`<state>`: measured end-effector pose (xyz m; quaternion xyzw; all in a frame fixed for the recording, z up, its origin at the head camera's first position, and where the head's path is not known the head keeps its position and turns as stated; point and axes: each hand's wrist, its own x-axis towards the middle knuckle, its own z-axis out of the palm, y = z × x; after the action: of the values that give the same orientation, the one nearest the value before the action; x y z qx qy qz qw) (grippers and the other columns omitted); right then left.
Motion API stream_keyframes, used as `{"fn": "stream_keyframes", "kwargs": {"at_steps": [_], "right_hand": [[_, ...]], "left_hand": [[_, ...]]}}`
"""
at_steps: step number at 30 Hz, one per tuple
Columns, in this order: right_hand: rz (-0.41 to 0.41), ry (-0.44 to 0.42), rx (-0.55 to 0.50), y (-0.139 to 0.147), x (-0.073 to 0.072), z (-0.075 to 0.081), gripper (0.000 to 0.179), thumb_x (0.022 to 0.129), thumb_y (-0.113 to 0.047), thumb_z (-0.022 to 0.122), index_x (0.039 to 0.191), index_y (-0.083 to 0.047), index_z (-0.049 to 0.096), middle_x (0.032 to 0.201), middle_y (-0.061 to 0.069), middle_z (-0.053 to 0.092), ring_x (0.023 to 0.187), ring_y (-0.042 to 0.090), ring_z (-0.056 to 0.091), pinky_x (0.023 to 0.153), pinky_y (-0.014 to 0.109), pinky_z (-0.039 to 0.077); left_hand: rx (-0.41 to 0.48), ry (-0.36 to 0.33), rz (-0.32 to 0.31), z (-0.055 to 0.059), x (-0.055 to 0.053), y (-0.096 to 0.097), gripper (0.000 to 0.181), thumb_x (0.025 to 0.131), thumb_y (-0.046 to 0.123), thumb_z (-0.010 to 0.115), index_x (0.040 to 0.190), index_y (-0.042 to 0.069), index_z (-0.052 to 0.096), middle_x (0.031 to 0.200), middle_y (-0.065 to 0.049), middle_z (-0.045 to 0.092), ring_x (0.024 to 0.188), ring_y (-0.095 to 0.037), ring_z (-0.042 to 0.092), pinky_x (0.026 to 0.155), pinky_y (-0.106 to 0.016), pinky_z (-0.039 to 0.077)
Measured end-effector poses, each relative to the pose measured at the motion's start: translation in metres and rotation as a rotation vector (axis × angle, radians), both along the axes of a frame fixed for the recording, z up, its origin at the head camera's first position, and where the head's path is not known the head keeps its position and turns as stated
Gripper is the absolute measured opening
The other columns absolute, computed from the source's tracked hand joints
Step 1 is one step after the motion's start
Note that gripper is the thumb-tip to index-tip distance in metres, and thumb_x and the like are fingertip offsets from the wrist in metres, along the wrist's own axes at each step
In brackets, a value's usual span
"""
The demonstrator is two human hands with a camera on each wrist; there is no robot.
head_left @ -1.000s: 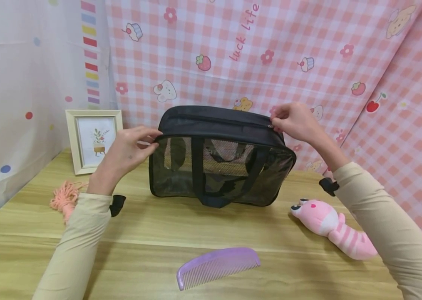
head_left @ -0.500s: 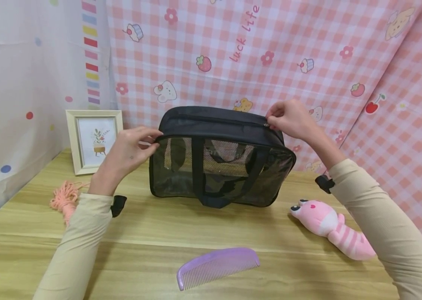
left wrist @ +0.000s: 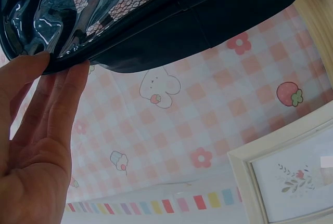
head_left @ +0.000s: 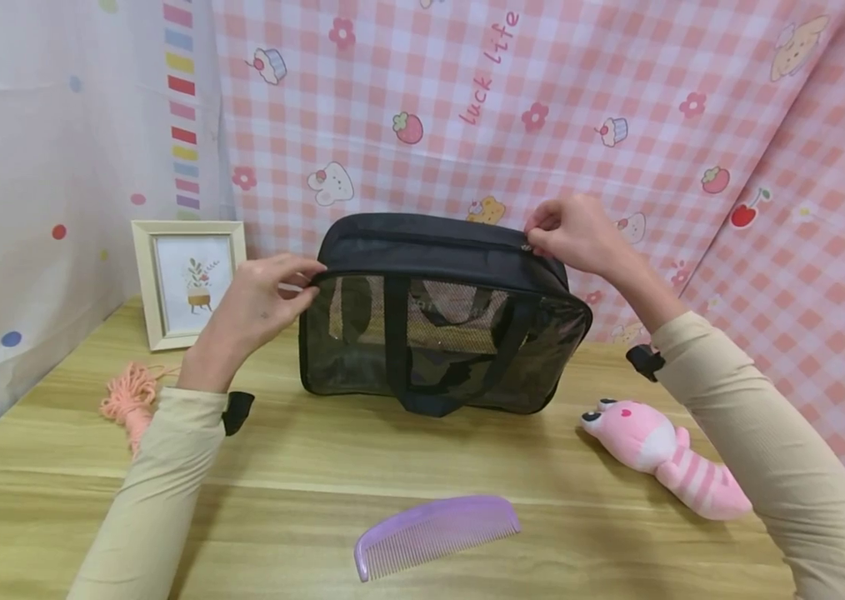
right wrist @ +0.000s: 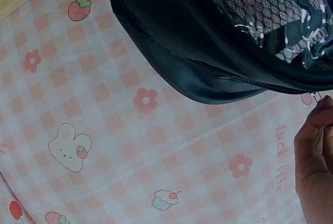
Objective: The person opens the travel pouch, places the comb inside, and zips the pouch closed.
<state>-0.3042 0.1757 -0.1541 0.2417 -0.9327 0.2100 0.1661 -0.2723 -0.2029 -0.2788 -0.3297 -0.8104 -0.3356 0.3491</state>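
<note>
A black bag (head_left: pixel 445 258) with a see-through front, mesh and dark straps stands upright on the table. My left hand (head_left: pixel 257 300) pinches its upper left front edge between thumb and fingers, as the left wrist view shows at the bag's corner (left wrist: pixel 67 60). At the top right, my right hand (head_left: pixel 580 233) pinches the small metal zipper pull (head_left: pixel 527 247). The right wrist view shows the zipper track (right wrist: pixel 223 73) running along the bag's top, with the right hand (right wrist: pixel 317 156) at its end. How far the zipper is drawn is hard to tell.
A purple comb (head_left: pixel 437 529) lies at the front of the wooden table (head_left: pixel 280 475). On the right is a pink plush toy (head_left: pixel 662 454), partly behind my sleeve. A bundle of peach cord (head_left: pixel 130 396) and a framed picture (head_left: pixel 143 287) are at left. Patterned cloth (head_left: pixel 422 100) hangs behind.
My right hand has moved a little to the left along the bag's top, bringing the zipper pull with it. The left hand keeps its grip on the corner; the bag stays almost still.
</note>
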Motion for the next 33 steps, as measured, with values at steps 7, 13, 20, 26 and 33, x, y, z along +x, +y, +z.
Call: {"fn": "stream_keyframes", "kwargs": {"at_steps": [7, 13, 20, 26, 33], "right_hand": [[0.018, 0.013, 0.017, -0.005, -0.001, 0.002, 0.018, 0.086, -0.004, 0.054, 0.088, 0.004, 0.069, 0.077, 0.013, 0.069, 0.064, 0.023, 0.065, 0.051, 0.017, 0.05], [0.016, 0.012, 0.031, -0.008, -0.001, 0.002, 0.018, 0.086, -0.005, 0.054, 0.088, 0.003, 0.07, 0.076, 0.011, 0.069, 0.064, 0.023, 0.065, 0.052, 0.019, 0.05], [0.019, 0.008, 0.064, -0.013, -0.001, 0.005, 0.017, 0.087, -0.005, 0.054, 0.089, 0.001, 0.07, 0.076, 0.01, 0.069, 0.063, 0.018, 0.063, 0.052, 0.021, 0.047], [0.022, 0.013, 0.1, -0.019, -0.001, 0.009, 0.018, 0.087, -0.006, 0.054, 0.091, 0.001, 0.07, 0.076, 0.009, 0.069, 0.062, 0.016, 0.063, 0.053, 0.022, 0.047], [0.049, 0.038, 0.122, -0.028, -0.002, 0.012, 0.018, 0.085, -0.005, 0.055, 0.089, 0.001, 0.071, 0.075, 0.008, 0.069, 0.06, 0.015, 0.063, 0.056, 0.022, 0.048]], "left_hand": [[0.001, -0.008, -0.002, 0.0, 0.0, 0.0, 0.025, 0.081, -0.01, 0.068, 0.104, -0.001, 0.069, 0.098, -0.015, 0.067, 0.078, -0.026, 0.067, 0.065, -0.036, 0.061], [0.0, -0.014, -0.005, 0.0, 0.001, 0.0, 0.025, 0.081, -0.01, 0.068, 0.105, -0.001, 0.069, 0.099, -0.016, 0.067, 0.078, -0.026, 0.067, 0.065, -0.037, 0.061], [0.001, -0.004, -0.011, -0.001, 0.0, -0.001, 0.025, 0.08, -0.011, 0.068, 0.104, -0.002, 0.069, 0.099, -0.016, 0.067, 0.078, -0.026, 0.067, 0.064, -0.035, 0.061], [0.003, 0.001, -0.012, 0.001, 0.001, 0.0, 0.025, 0.08, -0.011, 0.068, 0.103, -0.002, 0.069, 0.099, -0.016, 0.067, 0.078, -0.026, 0.067, 0.064, -0.035, 0.061], [0.006, -0.013, -0.016, 0.001, 0.002, -0.001, 0.024, 0.081, -0.011, 0.067, 0.104, -0.002, 0.068, 0.1, -0.016, 0.067, 0.079, -0.026, 0.067, 0.065, -0.035, 0.061]]}}
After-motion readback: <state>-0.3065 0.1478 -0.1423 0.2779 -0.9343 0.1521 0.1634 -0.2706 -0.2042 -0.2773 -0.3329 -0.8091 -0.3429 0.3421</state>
